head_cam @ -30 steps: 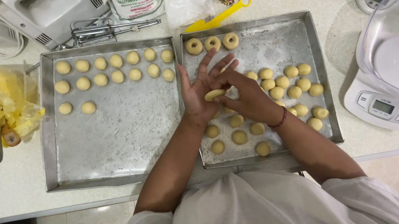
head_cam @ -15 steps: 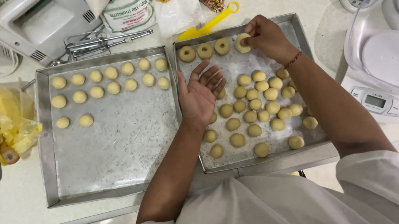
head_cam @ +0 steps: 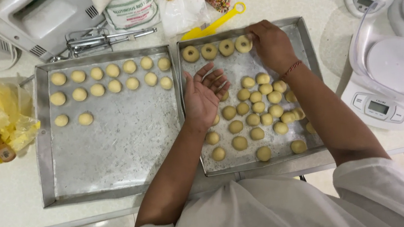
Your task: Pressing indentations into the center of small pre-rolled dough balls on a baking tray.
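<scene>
On the pale surface [head_cam: 301, 1], two metal trays sit side by side. Over the right tray [head_cam: 308, 52], the left hand [head_cam: 205, 97] hovers open, palm up; the right hand [head_cam: 268, 45] pinches the fourth flattened dough round [head_cam: 243, 44] in the top row.

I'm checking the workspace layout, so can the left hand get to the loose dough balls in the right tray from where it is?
Probably yes. The left hand hovers open, palm up, over the right tray, right beside the dough balls, with nothing between them.
</scene>
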